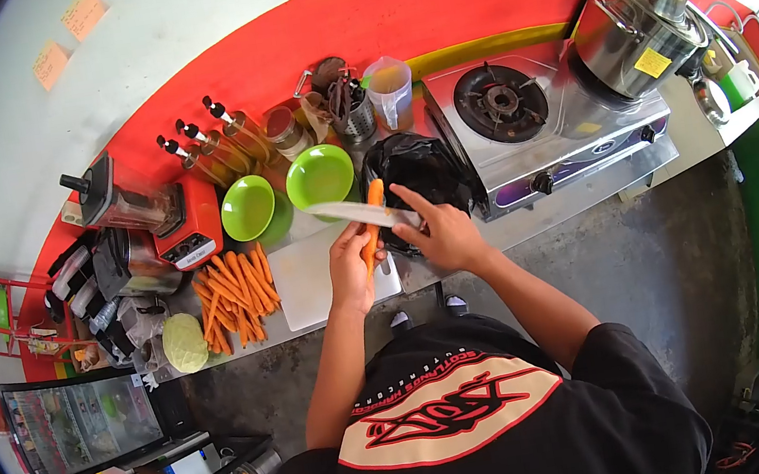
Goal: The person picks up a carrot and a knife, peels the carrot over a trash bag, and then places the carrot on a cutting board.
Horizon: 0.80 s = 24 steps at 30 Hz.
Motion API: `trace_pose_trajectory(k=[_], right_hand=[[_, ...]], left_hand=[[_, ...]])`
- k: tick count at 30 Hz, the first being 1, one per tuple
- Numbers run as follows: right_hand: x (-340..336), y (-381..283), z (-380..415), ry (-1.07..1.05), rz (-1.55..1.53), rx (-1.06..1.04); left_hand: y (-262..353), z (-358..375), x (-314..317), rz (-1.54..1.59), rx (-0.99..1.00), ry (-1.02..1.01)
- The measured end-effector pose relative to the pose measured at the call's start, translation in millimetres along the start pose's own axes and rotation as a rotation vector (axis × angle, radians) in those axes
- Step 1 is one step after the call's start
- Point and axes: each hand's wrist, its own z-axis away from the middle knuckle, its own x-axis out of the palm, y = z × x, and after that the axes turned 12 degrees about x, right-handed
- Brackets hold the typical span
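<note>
My left hand (353, 265) is closed around the lower part of an orange carrot (376, 195), held upright-tilted above the counter. In my right hand (448, 235) is a knife (343, 210), its broad blade pointing left and crossing the carrot. The handle is mostly hidden by my fingers. Below and left of my hands lies a white cutting board (307, 292). Just beyond the right hand sits an open black plastic bag (418, 167), its contents not visible. A pile of carrots (236, 293) rests left of the board, beside a pale green cabbage (184, 343).
Two green bowls (249, 207) stand behind the board. A red blender (192, 228) and several pump bottles (214, 149) line the back left. To the right is a gas stove (569, 125) carrying a large steel pot (634, 32). A clear jug (391, 96) stands by the wall.
</note>
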Motion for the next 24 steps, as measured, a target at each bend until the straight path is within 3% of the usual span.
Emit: trace_pose_trajectory(k=[8, 15, 24], right_hand=[[-11.5, 3.8, 15.3, -0.142, 0.094, -0.032], [-14.7, 12.9, 17.8, -0.067, 0.245, -0.101], [1.1, 27.9, 16.0, -0.014, 0.252, -0.19]], left_hand=[[-11.6, 15.6, 23.7, -0.004, 0.118, -0.015], [-30.3, 29.3, 29.2, -0.079, 0.211, 0.003], [-40.8, 34.8, 15.3, -0.074, 0.177, -0.021]])
